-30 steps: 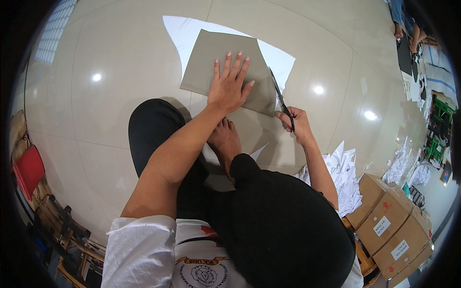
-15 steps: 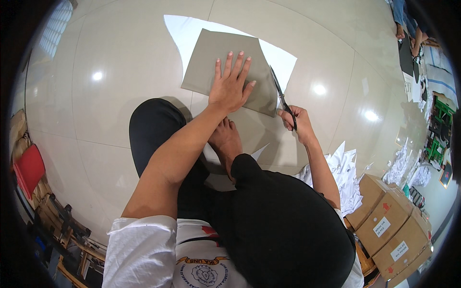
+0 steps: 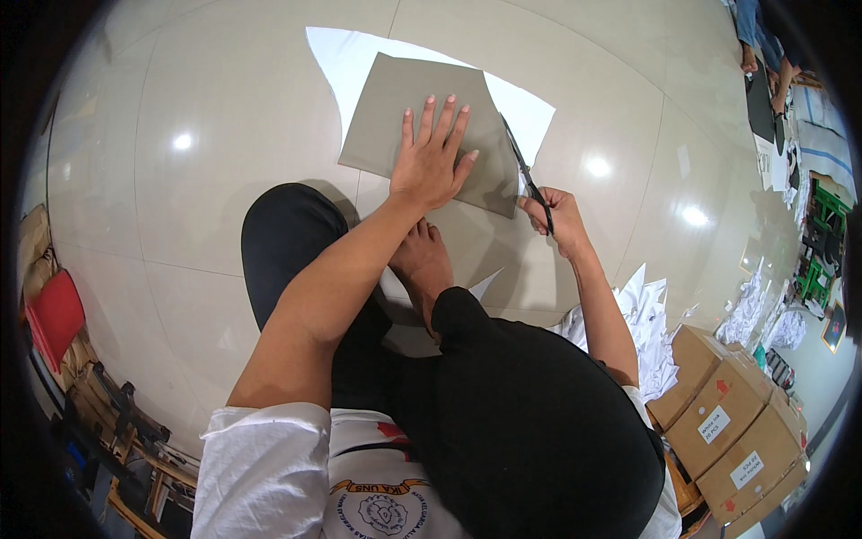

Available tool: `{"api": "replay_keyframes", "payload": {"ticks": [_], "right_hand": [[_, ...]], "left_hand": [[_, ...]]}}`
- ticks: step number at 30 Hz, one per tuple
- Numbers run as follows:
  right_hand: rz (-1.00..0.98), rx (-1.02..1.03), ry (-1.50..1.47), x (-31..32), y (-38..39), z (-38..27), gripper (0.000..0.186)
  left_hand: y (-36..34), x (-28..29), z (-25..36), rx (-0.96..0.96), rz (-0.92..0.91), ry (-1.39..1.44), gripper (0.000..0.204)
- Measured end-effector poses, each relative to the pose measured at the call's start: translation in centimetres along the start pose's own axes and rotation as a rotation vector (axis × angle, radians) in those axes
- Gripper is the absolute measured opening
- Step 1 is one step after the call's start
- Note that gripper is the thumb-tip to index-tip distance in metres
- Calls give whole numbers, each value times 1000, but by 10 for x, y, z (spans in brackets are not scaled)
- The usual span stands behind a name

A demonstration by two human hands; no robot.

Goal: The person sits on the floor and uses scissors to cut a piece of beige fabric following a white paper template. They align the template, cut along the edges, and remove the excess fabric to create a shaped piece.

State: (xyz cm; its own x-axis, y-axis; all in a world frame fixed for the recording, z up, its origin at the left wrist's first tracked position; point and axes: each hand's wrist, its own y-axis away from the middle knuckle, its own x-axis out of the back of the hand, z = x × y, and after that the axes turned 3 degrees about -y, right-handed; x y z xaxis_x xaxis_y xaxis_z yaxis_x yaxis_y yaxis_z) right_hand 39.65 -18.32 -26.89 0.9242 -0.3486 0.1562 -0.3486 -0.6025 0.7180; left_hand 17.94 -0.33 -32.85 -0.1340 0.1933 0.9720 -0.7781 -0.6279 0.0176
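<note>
L hand (image 3: 431,166) palm-down on a taupe four-sided panel (image 3: 377,117), approx. mid-panel. L fingers moderately spread, pointing away from the body, thumb angled off to the R; nothing pinched. Panel extends past the L fingertips and out to both sides of them.

White sheet (image 3: 530,103) (cloth or paper, can't tell) lies under the panel, showing fwd of the L fingertips as a pointed corner on the L and a wider corner on the R.

R hand (image 3: 558,218) grips black-handled scissors (image 3: 528,175): R fingers curled around the handles, thumb on the L side, just beside the panel's near R corner. Blades run fwd from the R fingers along the panel's R edge, over the white sheet; they look nearly together, though the exact gap's too small to tell.

Bare foot (image 3: 424,265) just behind the L wrist, i.e. bodyward of the L fingers. Beige floor tiles (image 3: 224,189) all around. Pile of white scraps (image 3: 651,346) bodyward & to the R of the R fingers; taped cardboard cartons (image 3: 718,422) beyond that, same dir. Red flat item (image 3: 56,319) well off to the L of the L fingers, near the rim. Another person's legs (image 3: 747,31) far R & fwd of the R fingers, partly cropped.
</note>
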Motion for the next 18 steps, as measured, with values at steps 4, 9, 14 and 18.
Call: {"api": "replay_keyframes", "payload": {"ticks": [4, 9, 14, 18], "right_hand": [[-3, 19, -5, 1, -1, 4, 37], [-13, 30, -9, 6, -7, 14, 39], [0, 5, 32, 1, -2, 0, 39], [-8, 12, 31, -4, -7, -9, 39]], "left_hand": [[0, 0, 0, 1, -10, -3, 77], [-1, -1, 0, 3, -10, 4, 77], [0, -1, 0, 3, -10, 0, 77], [-1, 0, 0, 6, -10, -3, 77]]}}
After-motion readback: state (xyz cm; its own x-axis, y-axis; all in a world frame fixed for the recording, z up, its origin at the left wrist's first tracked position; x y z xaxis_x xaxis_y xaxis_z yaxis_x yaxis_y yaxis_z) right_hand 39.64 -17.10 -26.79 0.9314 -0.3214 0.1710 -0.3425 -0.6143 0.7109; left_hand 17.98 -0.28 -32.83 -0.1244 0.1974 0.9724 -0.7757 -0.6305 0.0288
